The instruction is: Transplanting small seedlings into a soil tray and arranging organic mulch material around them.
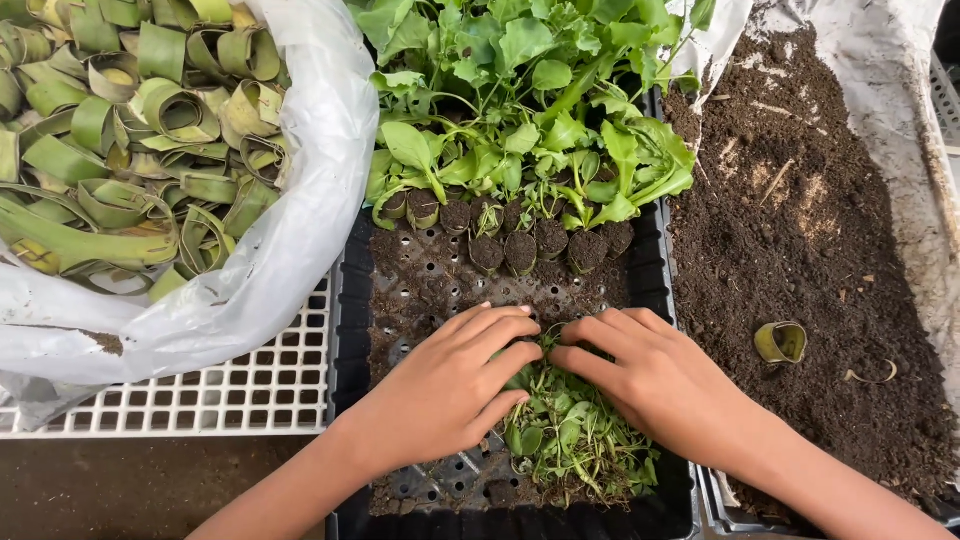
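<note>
Two hands' fingers spread flat on loose seedlings point(575, 435) in black tray point(352, 300), left hand point(450, 385), right hand point(650, 375), bag point(300, 200) of leaf rolls point(130, 130)

The tray point(352, 300) is black, its floor dotted with small round holes and smeared with dark brown soil. At its far end, the seedlings point(520, 90) are bright green, standing in dull green leaf cups point(520, 250) packed with dark soil. At its near end lies a loose green heap of sprouts point(580, 440). Left of the tray, a milky white bag point(300, 230) holds green and yellow-green leaf rings point(130, 140) over a white grid crate point(250, 385). Right of the tray, the soil bed point(790, 230) is dark brown.
</note>
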